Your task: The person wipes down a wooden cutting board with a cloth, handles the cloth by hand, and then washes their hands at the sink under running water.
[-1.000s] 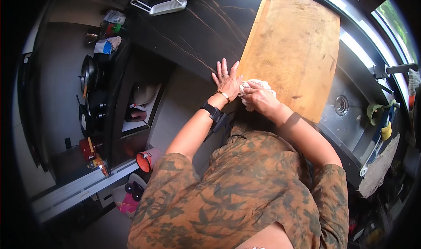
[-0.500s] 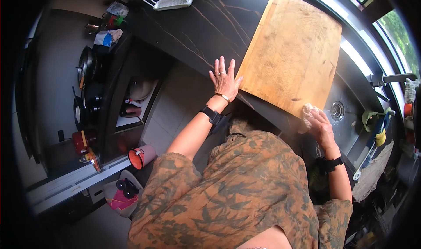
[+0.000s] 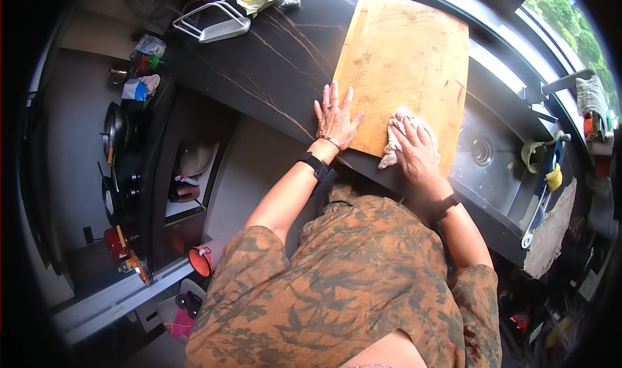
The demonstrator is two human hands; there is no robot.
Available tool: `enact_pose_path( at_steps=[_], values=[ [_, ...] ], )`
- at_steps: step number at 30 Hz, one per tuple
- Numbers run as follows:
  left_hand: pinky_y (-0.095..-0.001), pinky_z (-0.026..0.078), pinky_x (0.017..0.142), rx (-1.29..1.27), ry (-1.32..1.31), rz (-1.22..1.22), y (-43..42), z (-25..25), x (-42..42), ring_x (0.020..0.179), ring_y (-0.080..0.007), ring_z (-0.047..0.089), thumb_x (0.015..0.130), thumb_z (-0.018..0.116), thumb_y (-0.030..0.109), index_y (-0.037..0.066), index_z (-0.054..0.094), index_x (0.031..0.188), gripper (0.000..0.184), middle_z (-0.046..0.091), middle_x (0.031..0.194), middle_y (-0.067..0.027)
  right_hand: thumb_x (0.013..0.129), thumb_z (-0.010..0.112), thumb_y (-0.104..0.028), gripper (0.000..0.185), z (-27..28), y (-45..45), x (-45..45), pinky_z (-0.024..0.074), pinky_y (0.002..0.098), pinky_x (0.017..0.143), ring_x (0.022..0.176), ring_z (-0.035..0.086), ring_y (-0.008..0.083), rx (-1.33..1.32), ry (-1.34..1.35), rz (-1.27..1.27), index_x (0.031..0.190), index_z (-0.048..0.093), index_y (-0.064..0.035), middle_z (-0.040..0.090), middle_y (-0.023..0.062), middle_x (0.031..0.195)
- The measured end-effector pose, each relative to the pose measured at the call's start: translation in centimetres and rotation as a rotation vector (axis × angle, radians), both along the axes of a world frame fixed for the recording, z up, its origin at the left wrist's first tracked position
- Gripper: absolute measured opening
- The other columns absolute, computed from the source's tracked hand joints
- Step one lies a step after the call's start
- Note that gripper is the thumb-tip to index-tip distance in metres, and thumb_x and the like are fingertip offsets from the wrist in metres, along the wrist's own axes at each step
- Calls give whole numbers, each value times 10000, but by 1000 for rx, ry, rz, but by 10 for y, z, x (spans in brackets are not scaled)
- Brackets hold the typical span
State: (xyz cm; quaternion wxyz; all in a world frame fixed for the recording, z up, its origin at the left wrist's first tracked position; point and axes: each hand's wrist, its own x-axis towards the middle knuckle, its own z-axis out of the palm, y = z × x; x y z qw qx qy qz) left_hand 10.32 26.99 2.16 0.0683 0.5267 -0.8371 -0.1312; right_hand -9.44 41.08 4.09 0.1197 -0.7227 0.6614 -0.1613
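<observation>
Basically, right hand [image 3: 418,153] grips cloth [image 3: 393,146] on near end of wooden chopping board [image 3: 408,57], long axis outward; left hand [image 3: 337,124] splayed.

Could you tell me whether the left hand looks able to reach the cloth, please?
Probably yes: only bare cutting board seems to lie between the left hand and the cloth, though the right hand covers much of it.
</observation>
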Motion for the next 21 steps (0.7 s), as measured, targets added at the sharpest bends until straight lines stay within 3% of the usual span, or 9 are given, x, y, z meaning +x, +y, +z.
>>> enact_pose_path(
  at_steps=[7, 16, 21],
  values=[
    [-589, 122, 1128, -65, 33, -40, -8, -11, -1, 1464, -340, 81, 907, 510, 508, 152, 324, 1484, 704, 92, 1589, -163, 719, 665, 15, 521, -9, 79, -39, 326, 497, 1088, 1303, 420, 377, -24, -147, -27, 1231, 573, -6, 452, 184, 1415],
    [-567, 211, 1098, -100, 27, -65, -8, -5, -2, 1451, -365, 129, 913, 521, 472, 105, 346, 1467, 688, 152, 1571, -188, 824, 550, 28, 495, -25, -15, -91, 278, 477, 1127, 1362, 337, 400, -132, -92, -300, 1315, 492, 39, 399, 234, 1441],
    [-573, 211, 1093, -62, 19, -68, -9, 0, -5, 1445, -392, 120, 888, 552, 431, 96, 327, 1476, 713, 115, 1575, -208, 849, 579, -29, 589, -50, -87, -142, 239, 468, 1146, 1378, 280, 430, -161, -9, -375, 1393, 369, 58, 354, 284, 1436]
  ],
)
